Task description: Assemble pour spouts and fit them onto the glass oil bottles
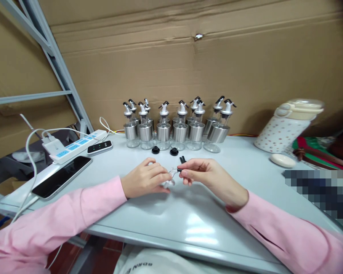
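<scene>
– pink cloth sleeves [286,234] nearest. hands?
– left hand [147,177] pinching a small white plastic spout [169,184] over the smooth grey tabletop [165,217]; right hand [210,173] pinching a slim black plastic lever [179,170] at its end.
– risk?
– lever might slip if the pinch skews; the thin spout could crack if forced.
– beyond?
– two round black stoppers [174,152], then white-topped cylindrical steel-and-glass bottles [180,133].

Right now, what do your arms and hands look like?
The left sleeve and right sleeve are long, pink and wrinkled, reaching to the wrists. A seam crosses the left one; the right one has a narrow dark slit or fold. The left hand and right hand wear no gloves.
</scene>
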A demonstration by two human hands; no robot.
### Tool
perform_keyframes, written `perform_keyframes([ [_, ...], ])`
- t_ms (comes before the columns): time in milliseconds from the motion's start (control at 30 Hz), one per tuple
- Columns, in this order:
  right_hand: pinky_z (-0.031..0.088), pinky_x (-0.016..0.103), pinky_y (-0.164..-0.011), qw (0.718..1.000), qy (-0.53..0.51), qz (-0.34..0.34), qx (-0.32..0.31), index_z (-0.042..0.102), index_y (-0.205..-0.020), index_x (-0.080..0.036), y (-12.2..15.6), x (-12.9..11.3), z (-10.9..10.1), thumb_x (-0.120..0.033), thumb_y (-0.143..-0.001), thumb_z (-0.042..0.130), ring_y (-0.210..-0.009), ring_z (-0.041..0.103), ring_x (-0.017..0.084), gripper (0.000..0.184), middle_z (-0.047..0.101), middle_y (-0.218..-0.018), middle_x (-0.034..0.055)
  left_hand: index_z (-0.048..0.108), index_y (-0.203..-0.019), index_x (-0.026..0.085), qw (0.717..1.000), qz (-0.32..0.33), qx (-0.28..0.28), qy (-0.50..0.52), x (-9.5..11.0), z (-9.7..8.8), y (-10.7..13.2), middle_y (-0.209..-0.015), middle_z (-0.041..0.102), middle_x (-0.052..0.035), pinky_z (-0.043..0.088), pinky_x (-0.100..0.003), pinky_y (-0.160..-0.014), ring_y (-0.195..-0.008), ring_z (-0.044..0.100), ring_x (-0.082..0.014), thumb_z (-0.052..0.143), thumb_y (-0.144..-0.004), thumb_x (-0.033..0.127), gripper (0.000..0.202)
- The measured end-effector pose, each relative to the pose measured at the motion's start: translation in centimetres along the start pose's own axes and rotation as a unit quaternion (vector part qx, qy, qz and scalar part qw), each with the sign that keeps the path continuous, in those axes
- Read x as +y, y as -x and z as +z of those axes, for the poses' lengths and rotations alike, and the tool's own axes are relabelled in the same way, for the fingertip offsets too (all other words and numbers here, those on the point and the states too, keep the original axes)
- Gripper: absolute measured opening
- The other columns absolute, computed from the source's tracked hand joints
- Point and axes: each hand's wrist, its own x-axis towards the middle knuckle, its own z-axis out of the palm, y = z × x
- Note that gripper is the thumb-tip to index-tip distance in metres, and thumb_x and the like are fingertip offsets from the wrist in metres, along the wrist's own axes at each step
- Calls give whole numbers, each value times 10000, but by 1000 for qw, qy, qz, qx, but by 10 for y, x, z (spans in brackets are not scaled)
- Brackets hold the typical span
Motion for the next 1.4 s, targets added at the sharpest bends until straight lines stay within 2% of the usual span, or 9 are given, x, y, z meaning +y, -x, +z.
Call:
perform_keyframes([
  [200, 469, 270, -590, 1000, -22, 20, 3, 695, -757, -129, -1, 3, -2, -313, -575, 741, -507, 539, 92, 263, 639, -550, 7, 499, -982, 149, 999, 21, 14, -37, -1, 1, 1, -823, 656, -36, 377, -302, -759, -730, 588, -126, 501, -868, 309, 197],
  [333, 472, 272, -598, 1000, -5, -10, -12, 698, -861, -143, -1, 3, -3, -314, -601, 732, -522, 534, 94, 313, 627, -561, -2, 514, -986, 157, 998, 26, 29, -59, -3, 1, 2, -870, 659, -39, 365, -309, -773, -730, 593, -120, 550, -841, 254, 179],
  [500, 484, 288, -603, 998, 6, -45, -35, 642, -1042, -162, -1, 5, -5, -337, -629, 715, -543, 548, 105, 454, 615, -605, -9, 511, -1033, 172, 998, 8, 33, -60, -5, -1, 4, -980, 666, -56, 361, -303, -768, -779, 604, -119, 520, -850, 168, 183],
  [667, 482, 292, -633, 994, 38, -78, -69, 625, -1079, -176, -2, 9, -7, -330, -689, 663, -567, 549, 103, 420, 619, -689, 4, 463, -1113, 145, 999, -9, 16, -37, -6, -2, 5, -1080, 638, -119, 353, -297, -772, -878, 613, -107, 480, -873, 126, 242],
  [900, 477, 275, -621, 989, 81, -101, -72, 627, -985, -164, 2, 5, -4, -324, -717, 633, -574, 544, 112, 312, 589, -645, -1, 430, -1121, 150, 999, -30, 11, -5, -7, -3, 6, -1096, 634, -117, 339, -306, -812, -935, 617, -97, 452, -898, 156, 225],
  [1100, 445, 252, -656, 976, 146, -150, -63, 601, -883, -178, 3, 7, -2, -275, -722, 641, -694, 556, 130, 192, 615, -750, 15, 422, -1132, 124, 999, -33, 25, 9, -7, -2, 6, -1024, 666, -113, 333, -298, -810, -924, 625, -93, 393, -930, 213, 223],
  [1233, 443, 260, -653, 961, 205, -176, -55, 586, -867, -179, 6, 5, -1, -297, -747, 615, -708, 558, 141, 171, 620, -781, 29, 388, -1171, 137, 999, -34, 19, 14, -6, -2, 7, -1020, 667, -104, 337, -297, -820, -895, 631, -98, 377, -934, 221, 252],
  [1333, 445, 260, -656, 955, 224, -190, -45, 563, -873, -183, 8, 5, -1, -295, -774, 581, -715, 561, 141, 150, 617, -797, 27, 298, -1251, 169, 997, -63, 9, 47, -11, -2, 9, -1041, 655, -99, 343, -322, -850, -839, 636, -118, 393, -923, 286, 361],
  [1400, 446, 264, -657, 954, 226, -197, -25, 545, -885, -190, 8, 4, -1, -298, -788, 561, -725, 562, 144, 146, 615, -815, 26, 236, -1292, 193, 991, -115, 10, 74, -18, 0, 10, -1120, 608, -117, 349, -353, -865, -872, 622, -147, 384, -913, 360, 440],
])
